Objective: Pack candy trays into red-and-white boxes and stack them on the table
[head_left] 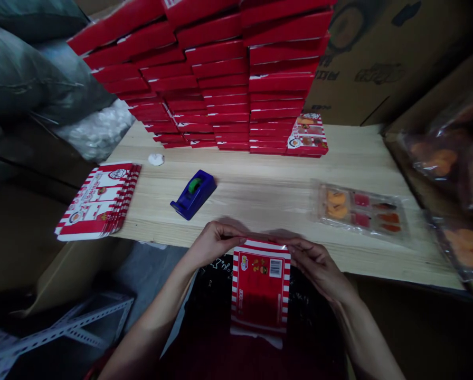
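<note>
While the left hand (pixel 216 244) pinches one upper corner of a striped red carton (pixel 260 290) and the right hand (pixel 313 261) holds the other, it hangs by the near edge of the worktop (pixel 260 195); a blue tape dispenser (pixel 197 198) sits beyond, a clear packet (pixel 361 212) rightward.

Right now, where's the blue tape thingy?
In the head view, the blue tape dispenser sits left of centre on the table, just beyond the left hand.

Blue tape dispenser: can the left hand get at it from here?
Likely yes: nothing stands between the left hand and the tape dispenser, though the hand would first have to let go of the striped carton.
</note>
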`<state>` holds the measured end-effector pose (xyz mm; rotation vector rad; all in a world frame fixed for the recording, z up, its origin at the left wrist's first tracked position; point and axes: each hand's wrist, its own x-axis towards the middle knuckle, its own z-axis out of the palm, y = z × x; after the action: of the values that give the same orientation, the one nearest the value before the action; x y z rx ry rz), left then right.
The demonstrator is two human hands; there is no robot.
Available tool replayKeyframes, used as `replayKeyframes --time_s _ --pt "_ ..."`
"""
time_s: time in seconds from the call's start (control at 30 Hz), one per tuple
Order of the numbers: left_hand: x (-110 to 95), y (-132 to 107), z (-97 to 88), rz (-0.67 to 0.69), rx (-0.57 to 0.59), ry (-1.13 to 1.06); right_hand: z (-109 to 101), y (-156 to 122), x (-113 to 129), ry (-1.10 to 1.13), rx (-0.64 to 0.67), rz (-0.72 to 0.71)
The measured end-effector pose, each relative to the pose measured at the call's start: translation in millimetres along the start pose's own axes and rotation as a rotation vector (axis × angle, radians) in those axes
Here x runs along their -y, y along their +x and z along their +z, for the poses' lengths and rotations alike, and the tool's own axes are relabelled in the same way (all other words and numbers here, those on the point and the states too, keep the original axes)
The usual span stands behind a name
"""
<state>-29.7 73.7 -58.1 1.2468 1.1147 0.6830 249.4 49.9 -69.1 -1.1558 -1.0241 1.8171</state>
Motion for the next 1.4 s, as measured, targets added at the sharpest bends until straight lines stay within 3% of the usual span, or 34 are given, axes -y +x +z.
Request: replayKeyframes --time_s 0.23,0.4,0.57,0.8,0.9,1.0,1.23,1.4 --pt "-6.6 -15.1 10.8 0.077 -0.062 0.167 -0.3 -4.6 -5.6 -0.004 -0.034 -0.001" --pt "-15.2 -33.1 9.8 0.115 -0.025 0.209 0.9 -7.5 -5.8 0.029 -0.037 0.016" --pt "-17.4 -31.1 4.4 0.086 -0.003 0.191 4.1 -5.6 -1.8 -0.013 -0.001 -0.011" --pt "-28.8 -34.2 11.0 0.151 -0.054 0.389 3.0 -7.2 -5.1 -0.042 -0.029 -0.022" --pt "-34.8 -43.1 12.0 0.185 -0.022 0.446 1.1 -9.0 -7.4 -0.026 -0.044 -0.022" --pt "-32.2 -52.7 11.5 0.235 0.001 0.460 0.0 -10.3 -8.8 -0.008 -0.039 -0.006" --pt "-11.0 -62.6 18.9 0.265 -0.096 0.450 -0.2 -11.2 -13.8 -0.041 -0.028 -0.017" --pt "-17.2 -63.4 19.2 0.178 -0.091 0.381 -2.0 -15.1 -16.0 -0.038 -0.034 -0.027"
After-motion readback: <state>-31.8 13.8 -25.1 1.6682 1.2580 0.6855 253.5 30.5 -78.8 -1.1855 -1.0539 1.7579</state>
